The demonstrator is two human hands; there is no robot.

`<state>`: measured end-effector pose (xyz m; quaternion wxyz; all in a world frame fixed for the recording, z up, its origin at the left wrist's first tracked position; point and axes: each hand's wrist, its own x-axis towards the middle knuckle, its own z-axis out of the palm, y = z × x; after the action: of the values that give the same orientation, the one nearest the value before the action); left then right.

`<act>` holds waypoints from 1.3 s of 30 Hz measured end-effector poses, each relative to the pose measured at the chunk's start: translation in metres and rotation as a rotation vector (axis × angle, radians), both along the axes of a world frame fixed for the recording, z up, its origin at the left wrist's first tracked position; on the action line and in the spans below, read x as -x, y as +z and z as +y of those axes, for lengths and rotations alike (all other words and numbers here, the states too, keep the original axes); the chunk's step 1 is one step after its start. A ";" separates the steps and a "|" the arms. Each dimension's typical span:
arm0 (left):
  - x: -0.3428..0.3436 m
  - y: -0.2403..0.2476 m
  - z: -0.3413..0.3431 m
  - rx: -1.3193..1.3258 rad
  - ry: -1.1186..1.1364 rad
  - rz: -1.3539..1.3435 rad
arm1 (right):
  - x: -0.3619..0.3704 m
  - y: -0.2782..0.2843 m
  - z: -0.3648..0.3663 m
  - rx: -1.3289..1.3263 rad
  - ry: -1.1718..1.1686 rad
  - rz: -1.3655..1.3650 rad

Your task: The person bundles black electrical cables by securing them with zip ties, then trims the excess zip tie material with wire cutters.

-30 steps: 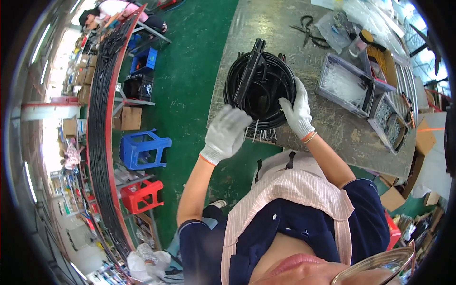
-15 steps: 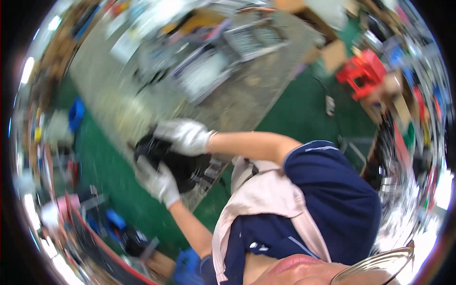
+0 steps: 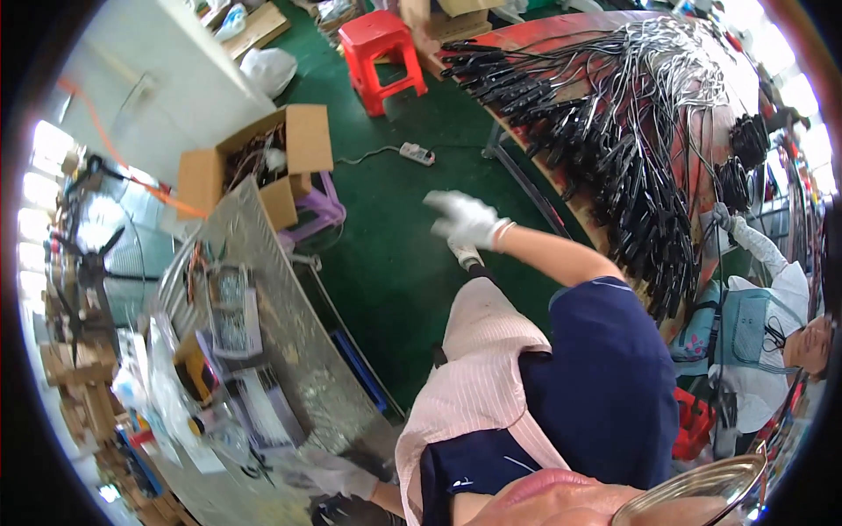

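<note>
My right hand [image 3: 469, 219], in a white glove, is raised over the green floor with its fingers apart and nothing in it. My left hand [image 3: 342, 476], also white-gloved, is low over the near end of the grey worktable [image 3: 324, 386]. Its fingers are smeared by motion. Dark-handled scissors or pliers [image 3: 259, 466] lie on the table just past those fingers. Close below the left wrist is a black bundle [image 3: 351, 510], partly cut off by the picture's lower edge. Beside the tool stands a grey tray of small parts [image 3: 267, 412].
On the right, a red-topped table [image 3: 566, 175] bears a heap of black cabled parts [image 3: 614, 184]; another person [image 3: 763, 324] works beyond it. A red stool [image 3: 381, 53], power strip [image 3: 417, 154] and open carton [image 3: 309, 140] stand ahead. A fan [image 3: 96, 254] is at left.
My body has turned right, toward the heaped table. Both hands were together on the black bundle; my right hand has let go and swung out right, while the left stays near the bundle.
</note>
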<state>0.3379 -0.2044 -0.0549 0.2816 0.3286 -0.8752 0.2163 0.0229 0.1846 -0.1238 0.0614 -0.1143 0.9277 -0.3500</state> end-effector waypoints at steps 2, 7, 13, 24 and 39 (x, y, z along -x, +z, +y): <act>0.086 0.017 0.052 -0.400 -0.317 -0.015 | 0.053 -0.002 0.086 0.010 -0.209 0.161; 0.218 -0.006 0.127 -0.424 -0.558 -0.099 | 0.210 -0.004 0.220 -0.164 -0.340 0.356; 0.298 0.007 0.177 -0.637 -0.516 -0.131 | 0.361 -0.043 0.304 -0.376 -0.537 0.090; 0.408 0.038 0.219 -0.418 -0.598 -0.394 | 0.432 -0.050 0.288 -0.623 -0.380 -0.310; 0.468 0.039 0.219 -0.066 -1.293 -0.298 | 0.205 0.096 -0.002 0.073 0.671 0.185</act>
<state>-0.1298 0.0143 -0.0158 0.2204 -0.2877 -0.9318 0.0198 -0.1824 0.1827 -0.0274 0.0847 -0.4461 0.8271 -0.3313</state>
